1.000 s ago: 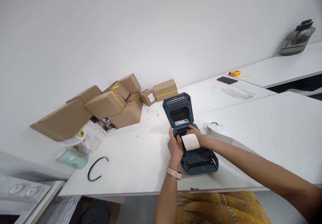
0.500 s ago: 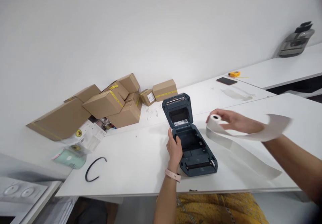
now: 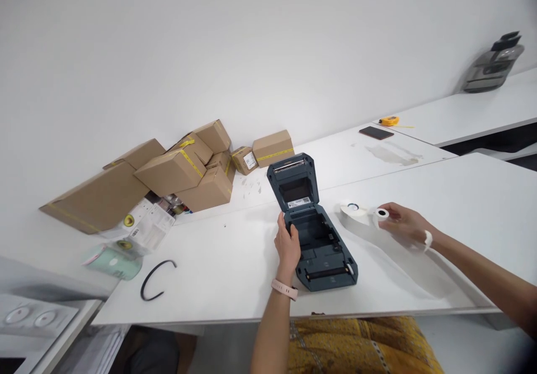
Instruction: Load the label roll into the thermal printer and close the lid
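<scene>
A dark blue label printer (image 3: pixel 312 234) lies on the white table (image 3: pixel 235 273) with its lid open and its roll bay empty. My left hand (image 3: pixel 287 245), with a pink wristband, grips the printer's left side. My right hand (image 3: pixel 400 223) is to the right of the printer, fingers closed on a small white paper roll (image 3: pixel 381 215) held low at the table. A long loose strip of white paper (image 3: pixel 403 256) trails from it across the table. A second flat white roll (image 3: pixel 351 210) lies just left of that hand.
Several cardboard boxes (image 3: pixel 180 169) are piled against the wall at the back left, with leaflets and a mint-green roll (image 3: pixel 113 262) beside them. A black curved band (image 3: pixel 155 279) lies front left. A phone (image 3: pixel 376 132) and yellow tape measure (image 3: pixel 389 120) sit on the far table.
My right hand lifted the paper roll out of the printer, swung it right with the strip unwinding, and lowered it to the table. My left hand stayed on the printer.
</scene>
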Demonstrator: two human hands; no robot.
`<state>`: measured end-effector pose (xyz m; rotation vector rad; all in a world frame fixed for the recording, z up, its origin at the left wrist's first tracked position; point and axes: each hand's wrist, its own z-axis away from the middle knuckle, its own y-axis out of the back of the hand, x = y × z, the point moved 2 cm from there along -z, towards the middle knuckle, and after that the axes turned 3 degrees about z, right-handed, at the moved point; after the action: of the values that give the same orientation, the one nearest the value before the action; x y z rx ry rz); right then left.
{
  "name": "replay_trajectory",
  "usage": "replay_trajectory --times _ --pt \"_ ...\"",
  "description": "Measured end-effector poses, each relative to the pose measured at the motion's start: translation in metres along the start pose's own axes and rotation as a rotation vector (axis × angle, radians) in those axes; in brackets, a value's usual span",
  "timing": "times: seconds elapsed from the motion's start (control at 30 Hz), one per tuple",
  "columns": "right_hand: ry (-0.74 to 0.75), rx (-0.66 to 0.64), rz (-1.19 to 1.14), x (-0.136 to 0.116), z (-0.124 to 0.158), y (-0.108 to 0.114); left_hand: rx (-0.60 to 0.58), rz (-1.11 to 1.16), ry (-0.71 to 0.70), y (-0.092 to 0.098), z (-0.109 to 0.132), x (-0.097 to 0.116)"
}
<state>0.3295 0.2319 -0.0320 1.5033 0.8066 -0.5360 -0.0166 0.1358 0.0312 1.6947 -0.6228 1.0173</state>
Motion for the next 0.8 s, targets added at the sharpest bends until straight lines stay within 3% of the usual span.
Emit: replay_trajectory --times 0.2,0.33,0.4,0.47,0.6,0.8 --pt "0.016 -0.064 -0.148 0.0 -0.001 0.003 0.007 0.0 0.007 -0.001 -0.001 -0.003" --pt "-0.058 -0.198 -0.232 -0.002 -0.008 0.036 0.013 -0.002 0.007 -0.001 0.0 -0.001" --pt "-0.091 -0.216 -0.205 -0.012 -0.016 0.054 0.012 -0.011 0.005 -0.001 0.0 0.001" --pt "-0.032 -0.238 -0.123 -0.028 -0.027 0.065 0.016 -0.021 0.006 -0.001 0.001 0.003" --pt "0.174 -0.422 0.196 -0.063 -0.049 0.05 0.011 -0.026 0.005 0.001 0.001 0.006" --pt "0.184 -0.546 0.366 -0.078 -0.065 0.01 -0.07 0.087 0.032 0.012 -0.008 -0.001"
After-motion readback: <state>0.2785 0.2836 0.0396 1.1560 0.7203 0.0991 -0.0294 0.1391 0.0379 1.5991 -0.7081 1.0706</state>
